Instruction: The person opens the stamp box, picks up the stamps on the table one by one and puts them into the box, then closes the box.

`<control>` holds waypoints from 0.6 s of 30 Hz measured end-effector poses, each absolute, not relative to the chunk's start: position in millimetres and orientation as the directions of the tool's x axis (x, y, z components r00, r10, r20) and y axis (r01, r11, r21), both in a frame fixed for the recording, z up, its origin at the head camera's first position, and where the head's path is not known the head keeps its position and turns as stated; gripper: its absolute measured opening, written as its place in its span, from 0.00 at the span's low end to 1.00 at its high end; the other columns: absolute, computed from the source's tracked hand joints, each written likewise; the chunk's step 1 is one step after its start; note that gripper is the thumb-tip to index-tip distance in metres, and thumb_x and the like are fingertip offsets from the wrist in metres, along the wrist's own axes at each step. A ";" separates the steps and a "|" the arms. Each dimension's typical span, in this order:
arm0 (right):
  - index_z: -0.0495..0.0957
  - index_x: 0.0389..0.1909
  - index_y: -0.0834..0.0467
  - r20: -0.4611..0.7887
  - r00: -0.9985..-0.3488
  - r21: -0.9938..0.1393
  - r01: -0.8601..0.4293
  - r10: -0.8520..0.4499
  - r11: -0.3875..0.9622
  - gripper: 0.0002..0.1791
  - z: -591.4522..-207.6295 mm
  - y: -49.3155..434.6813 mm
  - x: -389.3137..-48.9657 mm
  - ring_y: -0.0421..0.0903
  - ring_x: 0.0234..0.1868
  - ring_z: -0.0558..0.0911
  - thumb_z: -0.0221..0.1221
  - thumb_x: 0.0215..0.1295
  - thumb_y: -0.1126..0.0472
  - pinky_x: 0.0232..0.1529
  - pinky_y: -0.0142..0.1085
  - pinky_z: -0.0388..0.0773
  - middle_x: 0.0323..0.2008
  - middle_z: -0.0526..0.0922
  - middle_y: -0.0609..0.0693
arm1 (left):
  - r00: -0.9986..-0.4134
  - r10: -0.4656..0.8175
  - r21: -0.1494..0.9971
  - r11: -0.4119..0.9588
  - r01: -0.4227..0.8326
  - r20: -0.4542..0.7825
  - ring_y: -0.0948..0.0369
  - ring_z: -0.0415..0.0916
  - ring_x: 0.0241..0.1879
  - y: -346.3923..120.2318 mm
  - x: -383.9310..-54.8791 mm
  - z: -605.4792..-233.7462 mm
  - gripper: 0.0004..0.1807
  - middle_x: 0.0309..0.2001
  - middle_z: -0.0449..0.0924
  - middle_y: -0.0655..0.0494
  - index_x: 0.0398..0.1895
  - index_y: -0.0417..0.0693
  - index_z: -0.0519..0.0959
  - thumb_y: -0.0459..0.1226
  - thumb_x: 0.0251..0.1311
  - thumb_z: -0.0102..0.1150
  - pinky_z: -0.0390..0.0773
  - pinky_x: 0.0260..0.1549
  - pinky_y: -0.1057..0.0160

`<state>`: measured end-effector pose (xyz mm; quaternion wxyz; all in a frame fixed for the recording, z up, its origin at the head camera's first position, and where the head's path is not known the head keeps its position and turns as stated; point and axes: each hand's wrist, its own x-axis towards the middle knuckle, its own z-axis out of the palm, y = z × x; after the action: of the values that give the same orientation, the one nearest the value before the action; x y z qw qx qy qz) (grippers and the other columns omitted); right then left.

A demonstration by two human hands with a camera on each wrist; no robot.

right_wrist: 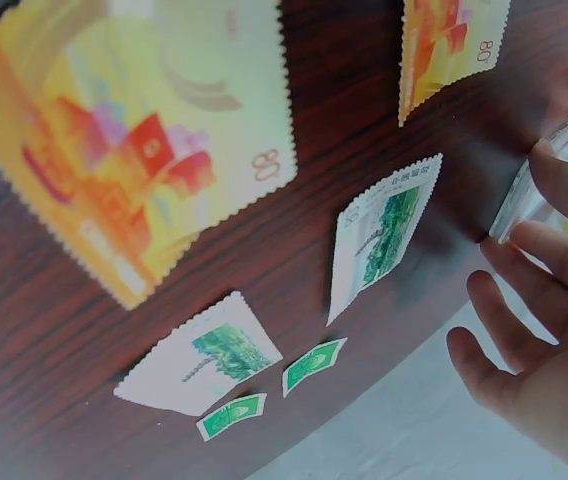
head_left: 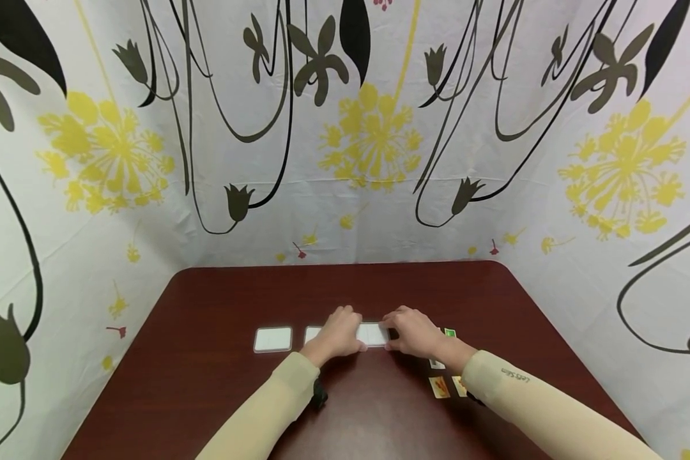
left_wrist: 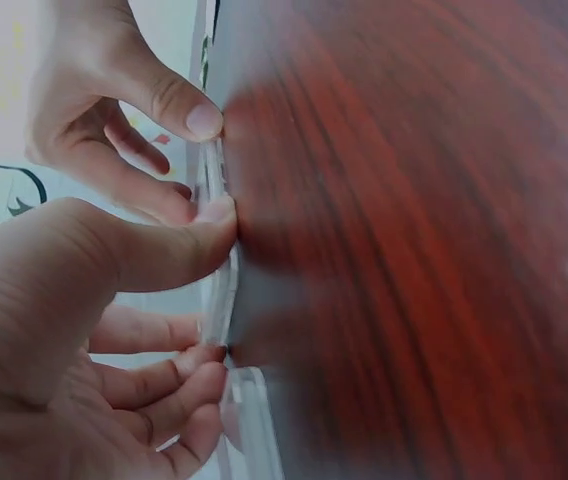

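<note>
A flat clear-edged plastic case [head_left: 372,334] with a white face lies on the table between my hands. My left hand [head_left: 338,333] grips its left end, thumb on the near edge and fingers toward the far side. At its right end my right hand [head_left: 413,332] pinches it between thumb and fingertips; the other fingers spread loosely in the right wrist view. A second case [head_left: 312,333] is partly hidden behind my left hand, and its edge [left_wrist: 254,420] shows below that hand's fingers in the left wrist view. Farther left lies a third case [head_left: 273,339].
Several postage stamps lie right of the cases, partly under my right forearm: orange ones [right_wrist: 129,170], white ones with green pictures [right_wrist: 389,230] and small green ones [right_wrist: 314,366]. The dark red wooden table [head_left: 236,294] meets patterned curtains [head_left: 374,223] behind and at both sides.
</note>
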<state>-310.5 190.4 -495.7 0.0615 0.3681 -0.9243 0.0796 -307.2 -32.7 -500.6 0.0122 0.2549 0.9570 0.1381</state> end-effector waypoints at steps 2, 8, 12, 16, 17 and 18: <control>0.87 0.51 0.55 0.184 -0.722 -0.106 -0.689 -0.667 0.717 0.24 -497.2 190.0 -310.5 0.51 0.50 0.80 0.76 0.54 0.51 0.44 0.45 0.81 0.51 0.85 0.52 | -0.865 0.498 0.291 0.820 0.492 0.060 0.52 0.74 0.45 -34.3 -308.0 -501.6 0.25 0.42 0.77 0.51 0.44 0.44 0.84 0.52 0.50 0.78 0.77 0.47 0.53; 0.87 0.50 0.55 0.226 -0.720 -0.120 -0.689 -0.656 0.714 0.24 -500.1 191.0 -311.0 0.50 0.45 0.80 0.77 0.51 0.51 0.41 0.44 0.80 0.50 0.85 0.53 | -0.850 0.520 0.262 0.812 0.521 0.081 0.54 0.76 0.44 -36.2 -311.0 -498.7 0.28 0.40 0.80 0.53 0.45 0.44 0.85 0.54 0.48 0.78 0.77 0.46 0.54; 0.87 0.51 0.53 0.215 -0.735 -0.130 -0.674 -0.643 0.727 0.25 -500.2 191.5 -310.0 0.48 0.45 0.79 0.76 0.52 0.50 0.41 0.42 0.80 0.52 0.85 0.52 | -0.850 0.521 0.231 0.821 0.523 0.072 0.56 0.76 0.42 -36.1 -313.1 -497.1 0.27 0.39 0.80 0.55 0.43 0.46 0.86 0.56 0.47 0.78 0.77 0.46 0.51; 0.87 0.52 0.52 0.218 -0.738 -0.136 -0.671 -0.639 0.729 0.25 -500.8 192.1 -309.2 0.47 0.45 0.78 0.76 0.52 0.50 0.41 0.41 0.79 0.53 0.85 0.51 | -0.849 0.525 0.203 0.827 0.525 0.056 0.58 0.73 0.38 -35.5 -315.4 -495.9 0.25 0.35 0.78 0.58 0.37 0.48 0.85 0.57 0.45 0.78 0.76 0.41 0.53; 0.87 0.52 0.52 0.224 -0.735 -0.135 -0.673 -0.640 0.727 0.25 -501.1 192.0 -308.9 0.47 0.45 0.78 0.77 0.52 0.50 0.41 0.41 0.79 0.52 0.85 0.51 | -0.848 0.528 0.191 0.828 0.527 0.051 0.58 0.73 0.37 -35.3 -315.9 -495.6 0.25 0.34 0.77 0.58 0.35 0.49 0.84 0.57 0.45 0.78 0.76 0.40 0.53; 0.87 0.51 0.52 0.230 -0.733 -0.133 -0.675 -0.640 0.726 0.25 -501.6 191.8 -308.8 0.47 0.44 0.78 0.77 0.52 0.50 0.41 0.41 0.79 0.52 0.85 0.50 | -0.847 0.530 0.180 0.830 0.528 0.045 0.58 0.72 0.37 -35.0 -316.3 -495.4 0.25 0.34 0.76 0.58 0.34 0.50 0.83 0.58 0.45 0.78 0.75 0.39 0.53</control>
<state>-308.8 191.8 -501.6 0.0844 0.3553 -0.9251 0.1042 -316.3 -35.0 -495.4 0.0033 0.2765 0.9565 0.0931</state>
